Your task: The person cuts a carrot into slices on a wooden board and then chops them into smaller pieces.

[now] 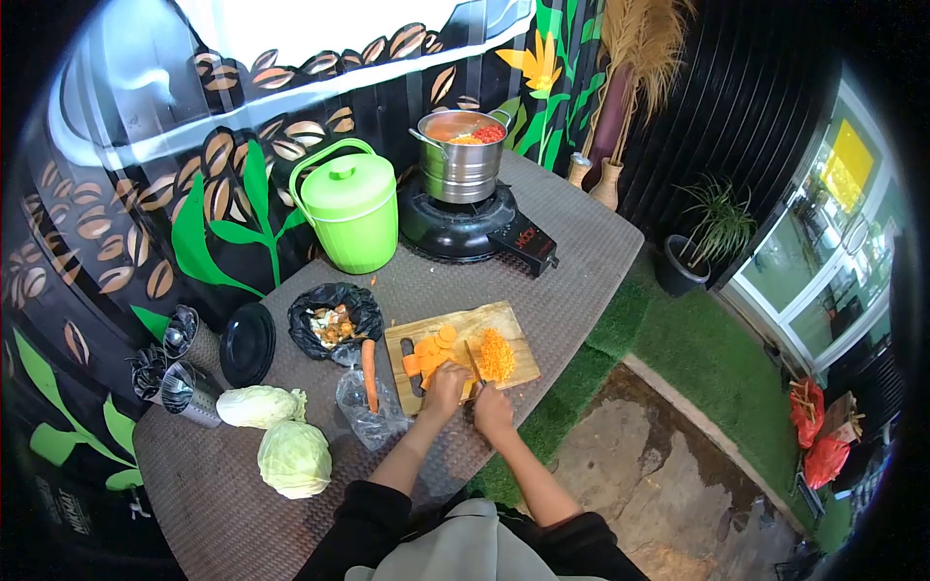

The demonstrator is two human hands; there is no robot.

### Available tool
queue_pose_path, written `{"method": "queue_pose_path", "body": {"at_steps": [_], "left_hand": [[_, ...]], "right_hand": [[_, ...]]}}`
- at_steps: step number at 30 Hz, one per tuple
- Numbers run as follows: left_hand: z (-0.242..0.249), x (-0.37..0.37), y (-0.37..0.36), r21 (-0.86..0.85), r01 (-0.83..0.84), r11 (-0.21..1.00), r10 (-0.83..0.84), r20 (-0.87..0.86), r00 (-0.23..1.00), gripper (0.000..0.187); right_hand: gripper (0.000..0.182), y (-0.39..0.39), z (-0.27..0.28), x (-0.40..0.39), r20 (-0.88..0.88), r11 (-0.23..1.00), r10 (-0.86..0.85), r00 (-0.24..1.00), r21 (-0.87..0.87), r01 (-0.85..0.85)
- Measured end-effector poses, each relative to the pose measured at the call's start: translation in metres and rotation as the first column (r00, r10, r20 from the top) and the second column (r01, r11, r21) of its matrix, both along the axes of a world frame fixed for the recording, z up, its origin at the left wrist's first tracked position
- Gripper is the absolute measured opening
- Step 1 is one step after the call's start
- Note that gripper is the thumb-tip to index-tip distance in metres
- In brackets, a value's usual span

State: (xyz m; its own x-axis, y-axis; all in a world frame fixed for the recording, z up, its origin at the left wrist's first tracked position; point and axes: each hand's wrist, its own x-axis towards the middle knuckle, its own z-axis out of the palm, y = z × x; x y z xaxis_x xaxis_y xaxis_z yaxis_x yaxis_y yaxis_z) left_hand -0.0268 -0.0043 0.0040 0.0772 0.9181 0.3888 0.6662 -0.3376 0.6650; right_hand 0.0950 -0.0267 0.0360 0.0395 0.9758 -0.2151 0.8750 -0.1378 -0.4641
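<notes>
On the wooden cutting board (pixel 526 368), my right hand (pixel 493 409) grips a knife (pixel 472 360), its blade pointing away from me. My left hand (pixel 445 385) is closed, fingertips bent down on carrot slices (pixel 429 376) just left of the blade. More round carrot slices (pixel 446 335) lie beyond my left hand. Finely chopped carrot (pixel 497 356) is heaped to the right of the knife. A dark long object (pixel 408 351), perhaps a peeler or knife handle, rests along the board's left side. One whole carrot (pixel 369 376) lies on a clear plastic bag (pixel 373 418) left of the board.
A black bag of peelings (pixel 335 320), two cabbages (pixel 294 459) (pixel 262 407), black plates (pixel 248 345) and metal utensil holders (pixel 191 394) stand left. Behind are a lidded green bucket (pixel 358 218) and a steel pot (pixel 463 172) on a black stove (pixel 455 230). The table edge (pixel 581 344) runs close on the right.
</notes>
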Motion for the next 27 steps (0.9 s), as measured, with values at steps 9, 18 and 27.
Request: {"method": "queue_pose_path", "body": {"at_steps": [9, 18, 27], "left_hand": [[0.004, 0.004, 0.0, -0.008, -0.098, 0.995, 0.099, 0.1, 0.99, 0.013], [0.012, -0.006, 0.021, -0.318, -0.075, 0.945, 0.132, 0.16, 0.978, 0.011], [0.0, -0.001, 0.01, -0.092, -0.077, 0.993, 0.079, 0.021, 0.997, 0.011]], "right_hand": [[0.045, -0.014, 0.004, 0.003, -0.033, 1.0, 0.03, 0.999, -0.009, -0.03], [0.047, 0.013, 0.0, 0.018, -0.005, 0.975, 0.21, 0.978, -0.074, -0.21], [0.046, 0.005, 0.012, 0.011, -0.101, 0.992, 0.117, 0.988, -0.036, -0.121]]}}
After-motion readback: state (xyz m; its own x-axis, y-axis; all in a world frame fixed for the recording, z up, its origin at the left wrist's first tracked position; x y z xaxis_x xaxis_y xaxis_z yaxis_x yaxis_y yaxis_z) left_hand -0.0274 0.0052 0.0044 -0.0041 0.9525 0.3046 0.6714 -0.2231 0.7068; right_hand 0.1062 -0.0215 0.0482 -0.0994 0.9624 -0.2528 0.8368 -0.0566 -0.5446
